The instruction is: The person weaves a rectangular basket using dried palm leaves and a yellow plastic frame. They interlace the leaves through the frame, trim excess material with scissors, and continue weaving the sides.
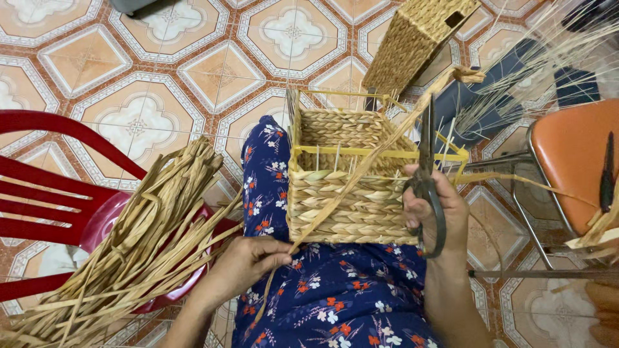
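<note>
Nearest, two hands work over a lap covered in dark blue flowered cloth (335,290). The left hand (248,263) has its fingers pinched together on one long dried fibre strand (361,174), which runs up and to the right across the front of the basket to a frayed end beyond its far right corner. The right hand (438,212) is closed around the handles of one pair of dark scissors (427,174), blades pointing away, just right of the basket.

One half-woven square basket (348,193) sits on the lap between the hands, its yellow frame rods bare above the plaited rows.

To the left, one red plastic chair (45,193) carries a thick bundle of dried fibre strips (148,232). To the right stands one orange-seated metal chair (574,161), with a dark tool (607,174) lying on its seat.

Farther off, a second, finished woven basket (416,38) lies tilted on the patterned tile floor (161,71), with loose thin straws (548,58) spread at the far right.
</note>
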